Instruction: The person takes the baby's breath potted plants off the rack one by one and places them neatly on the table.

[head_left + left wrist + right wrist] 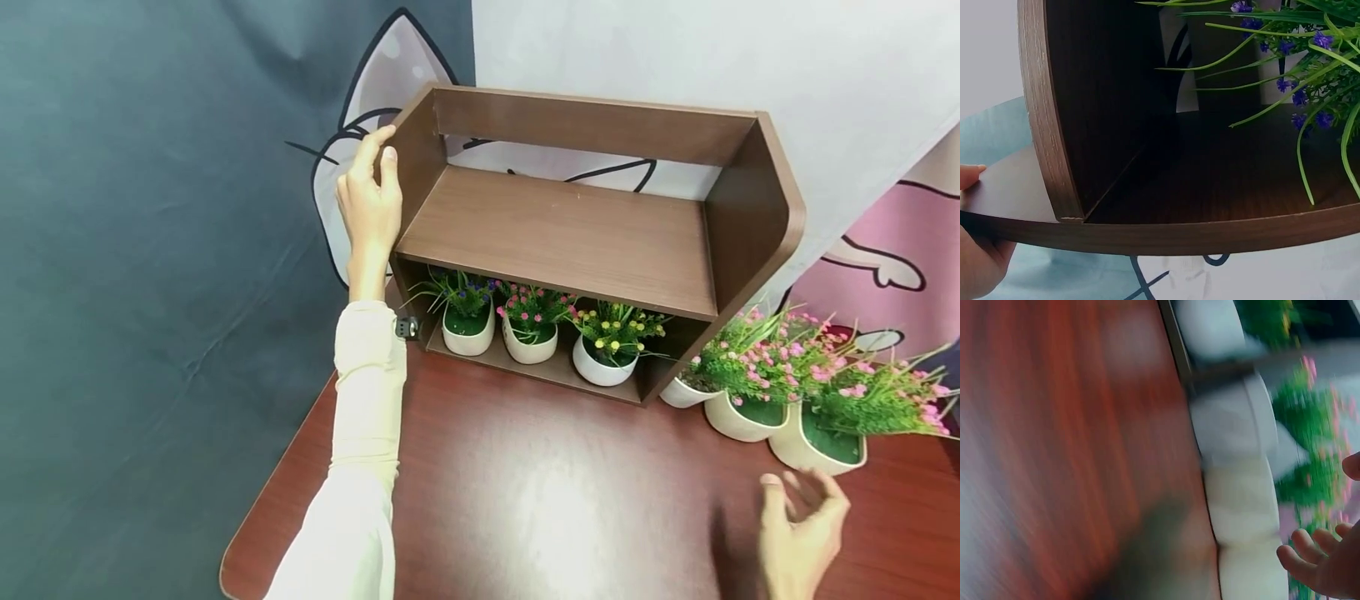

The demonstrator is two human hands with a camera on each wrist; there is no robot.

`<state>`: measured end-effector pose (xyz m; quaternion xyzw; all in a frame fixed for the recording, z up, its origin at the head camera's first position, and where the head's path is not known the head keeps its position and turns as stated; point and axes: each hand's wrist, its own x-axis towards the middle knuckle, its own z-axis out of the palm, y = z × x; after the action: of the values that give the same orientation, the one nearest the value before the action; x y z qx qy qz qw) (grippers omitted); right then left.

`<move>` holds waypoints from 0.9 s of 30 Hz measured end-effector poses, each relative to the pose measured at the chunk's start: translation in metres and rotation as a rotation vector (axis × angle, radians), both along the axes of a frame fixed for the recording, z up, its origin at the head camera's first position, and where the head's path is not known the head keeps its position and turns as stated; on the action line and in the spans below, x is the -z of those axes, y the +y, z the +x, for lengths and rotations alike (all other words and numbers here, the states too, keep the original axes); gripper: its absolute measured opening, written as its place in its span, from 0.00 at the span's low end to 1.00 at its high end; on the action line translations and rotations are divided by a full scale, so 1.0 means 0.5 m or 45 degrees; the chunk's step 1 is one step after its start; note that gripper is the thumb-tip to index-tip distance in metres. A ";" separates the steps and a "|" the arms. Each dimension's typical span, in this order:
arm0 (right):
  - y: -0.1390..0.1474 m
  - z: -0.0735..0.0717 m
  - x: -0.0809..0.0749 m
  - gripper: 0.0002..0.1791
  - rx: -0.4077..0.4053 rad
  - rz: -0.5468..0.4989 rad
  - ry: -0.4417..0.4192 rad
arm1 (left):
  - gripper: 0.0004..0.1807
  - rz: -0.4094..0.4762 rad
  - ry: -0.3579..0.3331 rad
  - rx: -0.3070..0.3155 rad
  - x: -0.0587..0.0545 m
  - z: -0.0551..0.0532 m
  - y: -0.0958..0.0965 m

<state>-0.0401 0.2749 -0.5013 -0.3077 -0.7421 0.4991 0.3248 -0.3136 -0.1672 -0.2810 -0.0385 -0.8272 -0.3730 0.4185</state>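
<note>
A brown two-tier wooden shelf (555,221) stands on the red-brown table. My left hand (369,200) grips its left side panel near the upper edge. In the left wrist view, the thumb and the rest of the hand (982,265) lie on opposite sides of the board. Three potted plants with blue (468,329), pink (531,333) and yellow (606,358) flowers fill the lower tier. My right hand (802,525) hovers over the table, fingers loosely bent and holding nothing. Closest to it is a pink-flowered plant in a cream pot (798,442).
Two more potted plants, one in a white pot (686,392) and one in a cream pot (742,421), line up by the shelf's right side. Behind are a dark grey-green curtain (150,250) and a pale cloth (675,50) with cartoon drawings. The table's rounded corner (232,567) is at lower left.
</note>
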 end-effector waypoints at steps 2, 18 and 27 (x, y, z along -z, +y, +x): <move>-0.023 0.003 0.018 0.26 -0.083 0.048 0.000 | 0.15 0.002 0.012 0.008 0.002 0.001 0.002; -0.195 -0.122 0.119 0.50 -0.755 0.288 -0.006 | 0.15 -0.005 0.011 -0.025 0.001 0.012 -0.021; -0.273 -0.191 0.039 0.59 -0.627 0.249 -0.217 | 0.16 -0.024 0.005 -0.017 0.017 0.018 -0.013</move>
<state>-0.1355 0.1384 -0.5207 -0.1263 -0.8638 0.4614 0.1583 -0.3046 -0.1739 -0.2893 -0.0376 -0.8301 -0.3621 0.4224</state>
